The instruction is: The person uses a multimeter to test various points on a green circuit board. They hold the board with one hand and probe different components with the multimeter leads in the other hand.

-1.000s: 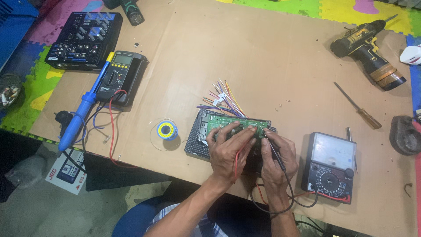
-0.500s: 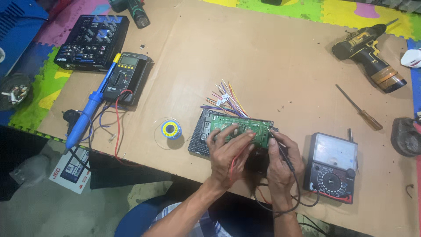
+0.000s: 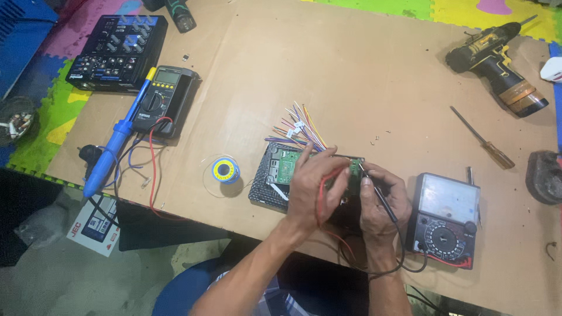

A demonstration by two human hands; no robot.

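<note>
A green circuit board (image 3: 287, 167) lies on a black perforated case (image 3: 264, 188) near the front edge of the cardboard, with a fan of coloured wires (image 3: 298, 127) at its far side. My left hand (image 3: 313, 190) rests on the board, shut on a red test probe whose red lead runs under the palm. My right hand (image 3: 383, 202) holds a black test probe (image 3: 380, 196) like a pen, tip touching the board's right end. Both leads run to the analog multimeter (image 3: 446, 219) just right of my right hand.
A solder spool (image 3: 225, 170) sits left of the board. Farther left lie a digital multimeter (image 3: 163, 99), a blue solder sucker (image 3: 117, 143) and a black mixer (image 3: 117, 51). At right lie a cordless drill (image 3: 500, 58) and a screwdriver (image 3: 481, 137).
The view has shifted slightly. Both hands stay on the board with the probes; the left hand has edged to the right over the board.
</note>
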